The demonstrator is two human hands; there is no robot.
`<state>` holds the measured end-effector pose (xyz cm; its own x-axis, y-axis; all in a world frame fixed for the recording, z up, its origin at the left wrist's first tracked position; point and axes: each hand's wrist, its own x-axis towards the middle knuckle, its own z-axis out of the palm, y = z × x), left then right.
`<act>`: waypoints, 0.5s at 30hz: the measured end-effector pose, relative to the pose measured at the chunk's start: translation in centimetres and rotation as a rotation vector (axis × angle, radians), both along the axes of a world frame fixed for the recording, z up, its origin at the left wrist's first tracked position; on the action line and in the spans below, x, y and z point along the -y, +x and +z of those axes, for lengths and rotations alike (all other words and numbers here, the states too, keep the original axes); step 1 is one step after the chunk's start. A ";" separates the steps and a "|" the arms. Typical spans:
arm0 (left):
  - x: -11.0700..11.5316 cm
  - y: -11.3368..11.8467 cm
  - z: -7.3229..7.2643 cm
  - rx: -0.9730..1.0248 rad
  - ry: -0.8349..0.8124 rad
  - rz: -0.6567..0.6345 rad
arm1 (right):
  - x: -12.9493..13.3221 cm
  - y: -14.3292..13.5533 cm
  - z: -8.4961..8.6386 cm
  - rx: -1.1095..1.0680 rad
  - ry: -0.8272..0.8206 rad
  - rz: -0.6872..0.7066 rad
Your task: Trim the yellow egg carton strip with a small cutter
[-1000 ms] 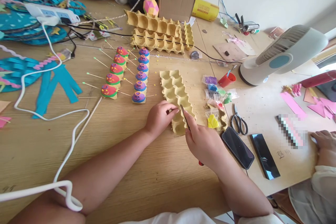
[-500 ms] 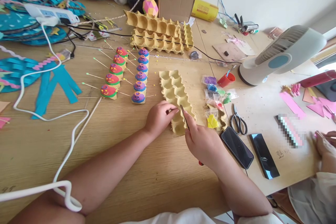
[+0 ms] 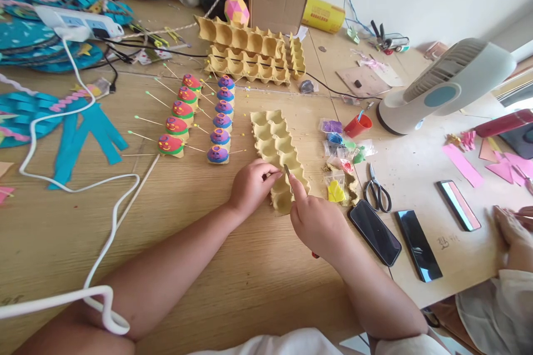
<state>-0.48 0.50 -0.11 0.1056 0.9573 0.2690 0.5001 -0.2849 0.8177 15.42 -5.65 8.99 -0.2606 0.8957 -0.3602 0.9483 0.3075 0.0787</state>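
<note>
A pale yellow cardboard egg carton (image 3: 272, 133) lies on the table with its cups facing up. My left hand (image 3: 255, 184) is closed over its left edge, thumb and index finger pinched together at the ridge between the cups. In my right hand (image 3: 318, 222) is a knife (image 3: 287, 171), its narrow blade pointing away from me and touching the carton close to my left fingertips. A bit of the red handle end (image 3: 315, 255) shows below the palm, while the rest of the handle is hidden by my fingers.
Two rows of painted egg-cup caterpillars (image 3: 220, 121) stand left of the carton. More egg cartons (image 3: 250, 61) lie behind. To the right are clay packets (image 3: 335, 191), scissors (image 3: 377, 188), phones (image 3: 377, 233) and a fan (image 3: 441, 89). Another person's hand (image 3: 514, 227) rests at far right.
My right hand and the knife have shifted very slightly. My left hand keeps its place on the carton, and the whole view has moved a little.
</note>
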 end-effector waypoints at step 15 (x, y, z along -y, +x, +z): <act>0.0 0.1 0.0 0.005 -0.008 -0.009 | -0.1 0.0 0.4 0.008 -0.023 0.011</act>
